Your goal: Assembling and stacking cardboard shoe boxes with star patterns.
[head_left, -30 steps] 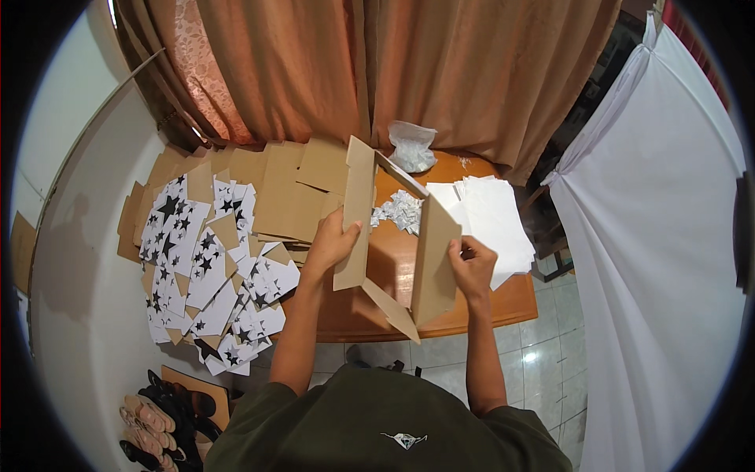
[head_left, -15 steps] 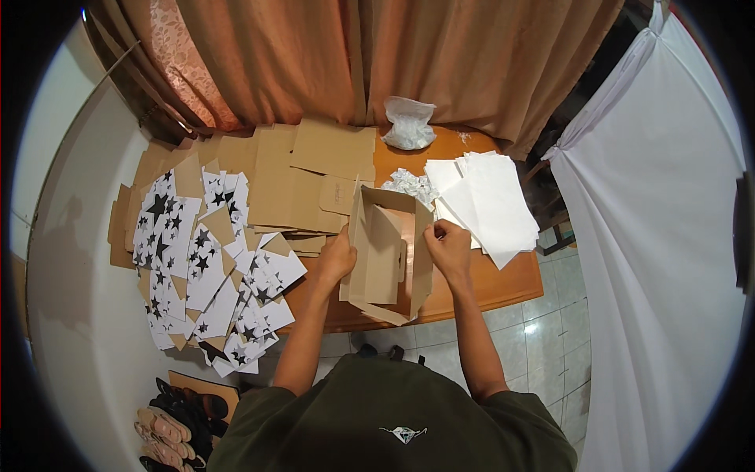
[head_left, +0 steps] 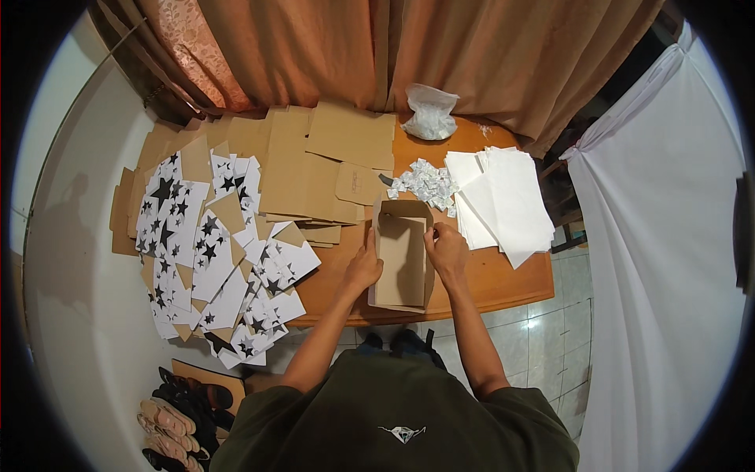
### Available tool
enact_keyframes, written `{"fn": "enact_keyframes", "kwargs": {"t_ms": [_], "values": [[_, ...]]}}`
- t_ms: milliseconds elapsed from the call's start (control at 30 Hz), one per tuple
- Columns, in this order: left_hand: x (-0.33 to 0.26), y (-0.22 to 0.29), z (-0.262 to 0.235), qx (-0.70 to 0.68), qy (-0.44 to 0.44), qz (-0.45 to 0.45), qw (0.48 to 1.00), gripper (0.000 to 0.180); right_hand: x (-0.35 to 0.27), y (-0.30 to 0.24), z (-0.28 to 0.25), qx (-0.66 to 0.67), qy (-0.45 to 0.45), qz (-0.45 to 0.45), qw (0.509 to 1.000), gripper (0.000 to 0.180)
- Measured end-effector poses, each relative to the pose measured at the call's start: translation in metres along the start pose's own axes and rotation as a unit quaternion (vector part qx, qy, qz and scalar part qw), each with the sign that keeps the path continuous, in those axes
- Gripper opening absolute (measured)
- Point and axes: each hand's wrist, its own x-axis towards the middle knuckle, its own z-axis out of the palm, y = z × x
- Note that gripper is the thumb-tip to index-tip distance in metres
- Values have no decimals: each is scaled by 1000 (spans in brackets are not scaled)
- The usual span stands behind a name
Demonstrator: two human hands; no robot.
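A brown cardboard box (head_left: 401, 256), folded into an open tray shape, lies on the wooden table (head_left: 503, 287) in front of me. My left hand (head_left: 363, 269) presses against its left wall. My right hand (head_left: 447, 246) grips the right wall near its upper edge, fingers curled over the rim. The inside of the box is bare cardboard.
Flat cardboard sheets (head_left: 330, 161) cover the table's far left. White cards printed with black stars (head_left: 212, 252) spill over the left edge. A heap of small white packets (head_left: 423, 182), a stack of white paper (head_left: 503, 200) and a white plastic bag (head_left: 430, 112) lie behind. Shoes (head_left: 173, 409) sit on the floor.
The cardboard went from raised, unfolded flaps to a closed-up box lying flat on the table. Both hands came down and closer together on its side walls.
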Motion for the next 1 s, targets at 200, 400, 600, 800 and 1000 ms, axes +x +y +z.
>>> {"fn": "enact_keyframes", "kwargs": {"t_ms": [200, 400, 600, 800, 1000], "values": [[-4, 25, -6, 6, 10, -29, 999, 89, 2, 12, 5, 145, -97, 7, 985, 51], [-1, 17, 9, -68, 55, -19, 996, 82, -17, 36, 33, 191, -256, 24, 947, 103], [-5, 36, 16, -107, 121, -59, 985, 75, -9, 52, 45, 201, -210, 12, 957, 104], [-1, 43, 27, -81, 141, -35, 986, 66, -6, 73, 54, 185, -253, 7, 950, 101], [-8, 64, 38, -75, 120, -76, 987, 66, -7, 92, 54, 237, -280, 19, 930, 102]]}}
